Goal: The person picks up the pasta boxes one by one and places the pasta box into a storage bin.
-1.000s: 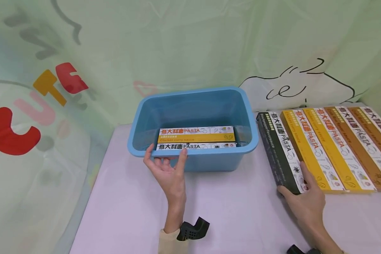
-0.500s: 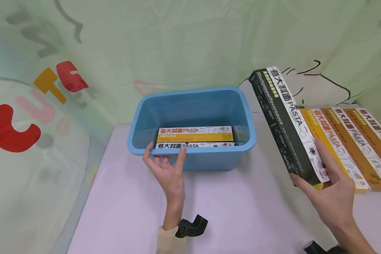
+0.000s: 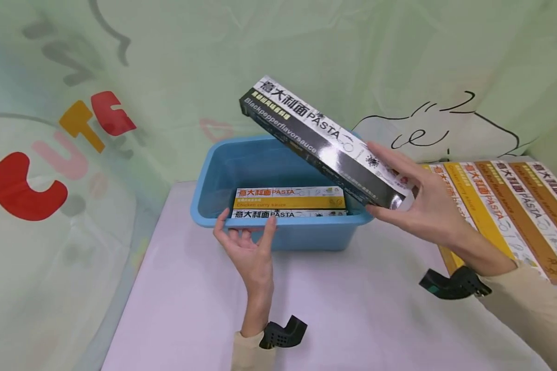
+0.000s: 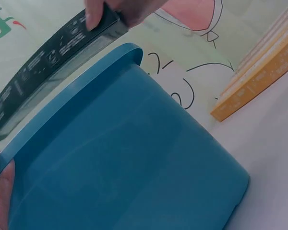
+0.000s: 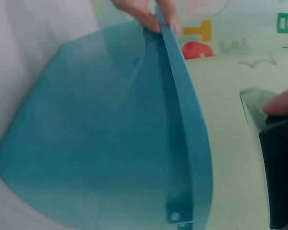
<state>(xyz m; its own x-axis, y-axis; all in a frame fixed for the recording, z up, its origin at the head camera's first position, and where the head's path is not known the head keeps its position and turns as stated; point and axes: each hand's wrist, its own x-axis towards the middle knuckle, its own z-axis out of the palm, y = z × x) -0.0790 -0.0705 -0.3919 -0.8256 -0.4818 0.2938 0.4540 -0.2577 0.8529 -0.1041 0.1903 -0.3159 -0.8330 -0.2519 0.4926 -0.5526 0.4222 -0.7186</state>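
My right hand (image 3: 420,201) grips the near end of a black pasta box (image 3: 322,141) labelled black pepper flavor sauce. The box hangs tilted above the right part of a blue plastic bin (image 3: 278,234), its far end raised up and to the left. At the bin's front rim, my left hand (image 3: 248,252) holds the edge between thumb and fingers. Inside the bin lie a yellow chicken curry pasta box (image 3: 288,201) and, nearer the front, another pasta box (image 3: 288,213) partly hidden by the rim. In the left wrist view, the black box (image 4: 48,64) passes just over the rim.
To the right, a row of yellow pasta boxes (image 3: 480,206) and brown pasta boxes (image 3: 522,216) lies on the white table (image 3: 343,309). My right forearm crosses in front of some of them. A printed green curtain (image 3: 278,51) hangs behind the bin.
My right hand has lifted the black pasta box from the left end of the row and carried it leftward over the bin, turning it. My left hand stays on the rim.
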